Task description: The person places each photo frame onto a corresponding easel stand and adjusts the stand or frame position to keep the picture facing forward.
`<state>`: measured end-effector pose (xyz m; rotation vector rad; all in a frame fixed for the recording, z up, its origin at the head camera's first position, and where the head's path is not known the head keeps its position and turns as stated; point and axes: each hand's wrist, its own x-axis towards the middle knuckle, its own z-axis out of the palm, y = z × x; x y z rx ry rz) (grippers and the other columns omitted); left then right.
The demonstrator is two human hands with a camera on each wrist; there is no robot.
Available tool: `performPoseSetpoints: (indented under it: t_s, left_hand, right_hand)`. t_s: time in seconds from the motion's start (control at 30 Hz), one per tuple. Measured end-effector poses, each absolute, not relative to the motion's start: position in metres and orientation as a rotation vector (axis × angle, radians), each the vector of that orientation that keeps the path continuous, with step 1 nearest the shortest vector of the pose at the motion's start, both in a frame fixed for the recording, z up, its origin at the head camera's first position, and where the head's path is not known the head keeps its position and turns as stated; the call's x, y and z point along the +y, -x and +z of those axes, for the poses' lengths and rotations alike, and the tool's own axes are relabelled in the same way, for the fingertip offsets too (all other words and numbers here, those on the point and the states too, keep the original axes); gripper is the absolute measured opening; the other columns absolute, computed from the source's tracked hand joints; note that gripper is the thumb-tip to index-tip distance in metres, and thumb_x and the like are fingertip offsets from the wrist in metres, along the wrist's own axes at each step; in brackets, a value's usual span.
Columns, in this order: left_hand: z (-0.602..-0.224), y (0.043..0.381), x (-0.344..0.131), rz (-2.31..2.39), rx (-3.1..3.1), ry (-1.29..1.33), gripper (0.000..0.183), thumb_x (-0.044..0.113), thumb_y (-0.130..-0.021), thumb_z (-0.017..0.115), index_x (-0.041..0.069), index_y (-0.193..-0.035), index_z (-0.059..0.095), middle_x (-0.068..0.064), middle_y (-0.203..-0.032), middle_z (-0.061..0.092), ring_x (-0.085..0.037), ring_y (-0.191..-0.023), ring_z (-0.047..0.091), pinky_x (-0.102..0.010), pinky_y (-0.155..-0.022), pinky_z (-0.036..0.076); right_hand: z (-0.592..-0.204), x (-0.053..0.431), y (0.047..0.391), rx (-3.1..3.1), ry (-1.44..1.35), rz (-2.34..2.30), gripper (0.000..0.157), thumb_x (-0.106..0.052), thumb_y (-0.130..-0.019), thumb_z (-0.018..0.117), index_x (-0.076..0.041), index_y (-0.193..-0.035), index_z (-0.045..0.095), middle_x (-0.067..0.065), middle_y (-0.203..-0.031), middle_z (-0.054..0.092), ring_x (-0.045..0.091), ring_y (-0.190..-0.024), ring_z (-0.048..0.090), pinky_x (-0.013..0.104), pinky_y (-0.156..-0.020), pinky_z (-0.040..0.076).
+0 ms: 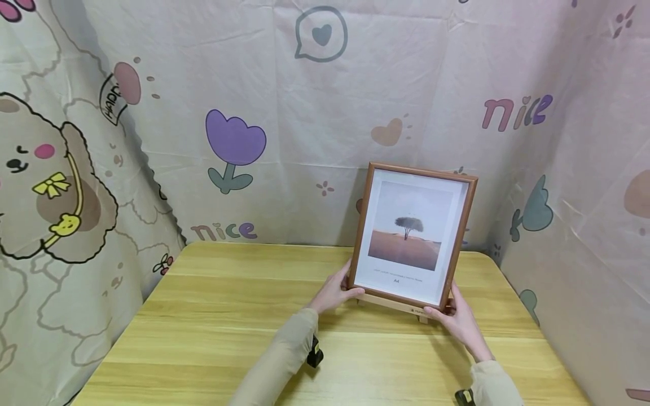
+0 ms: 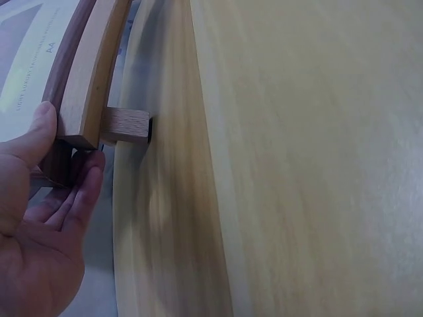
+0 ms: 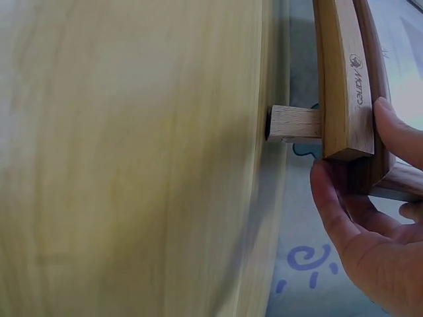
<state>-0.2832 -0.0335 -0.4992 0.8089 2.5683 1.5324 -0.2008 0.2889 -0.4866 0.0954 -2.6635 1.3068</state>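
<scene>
Two-handed, gripped the picture frame at its lower corners with left fingers and right fingers, beside the wooden ledge.

Person wore long, plain light-beige sleeves: left sleeve was softly creased and ran down to the wrist, right sleeve matched in colour, cropped by the head view's bottom edge. Small black blocky units with yellow patches sat at the cuffs, left wrist unit showing more than right wrist unit, any markings too small to read. Left hand and right hand were bare.
</scene>
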Motion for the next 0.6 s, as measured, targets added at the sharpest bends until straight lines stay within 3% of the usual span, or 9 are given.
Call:
performPoseSetpoints:
  t_s: [0.4, 0.6]
  left_hand:
    - [-0.4993, 0.2836, -0.0329, 1.506, 2.572, -0.778, 0.096, 0.026, -0.091, 0.074, 0.015, -0.163, 0.012, -0.013, -0.099, 0.070, -0.009, -0.085, 0.059, -0.023, -0.083, 0.054]
    - [-0.5019, 0.2849, -0.0332, 1.501, 2.572, -0.775, 0.096, 0.028, -0.091, 0.073, 0.014, -0.163, 0.012, -0.013, -0.101, 0.069, -0.010, -0.088, 0.058, -0.025, -0.086, 0.053]
  right_hand:
    - [-0.4910, 0.2896, 0.2034, -2.633, -0.142, 1.262, 0.105, -0.011, -0.084, 0.081, -0.007, -0.162, 0.011, 0.031, -0.104, 0.071, 0.012, -0.083, 0.070, 0.022, -0.069, 0.056]
    - [-0.4941, 0.2896, 0.2044, -2.610, -0.153, 1.240, 0.105, -0.009, -0.083, 0.082, -0.007, -0.162, 0.012, 0.032, -0.102, 0.072, 0.004, -0.079, 0.068, 0.022, -0.069, 0.056]
